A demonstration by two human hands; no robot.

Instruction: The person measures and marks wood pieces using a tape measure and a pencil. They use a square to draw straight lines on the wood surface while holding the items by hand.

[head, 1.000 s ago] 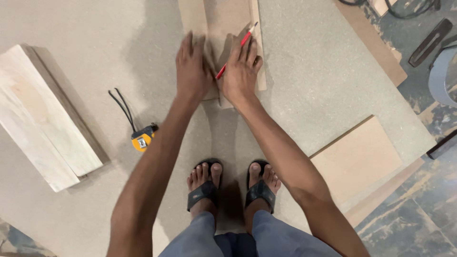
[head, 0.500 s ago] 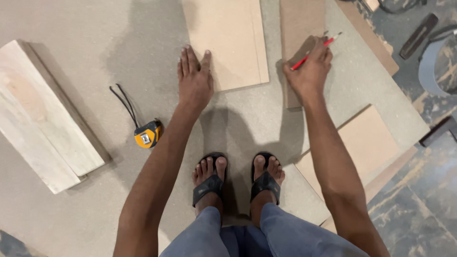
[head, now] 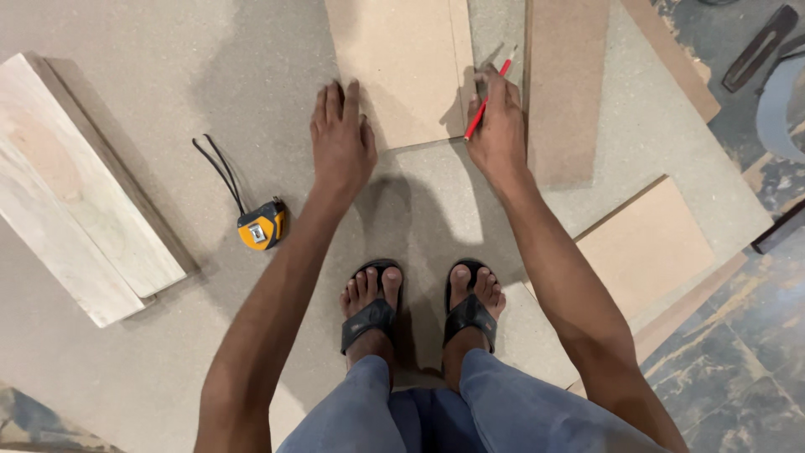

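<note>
- While your right hand (head: pixel 496 130) pinches the red pencil (head: pixel 489 94), its tip points up and away from you, beside the right edge of the tan board (head: pixel 398 67).
- Your left hand (head: pixel 341 143) lies flat, fingers spread, touching that board's lower left corner.
- Running lengthwise away from you, the board sits between both hands.
- Left of you, well apart, lies the yellow tape measure (head: pixel 262 225).
</note>
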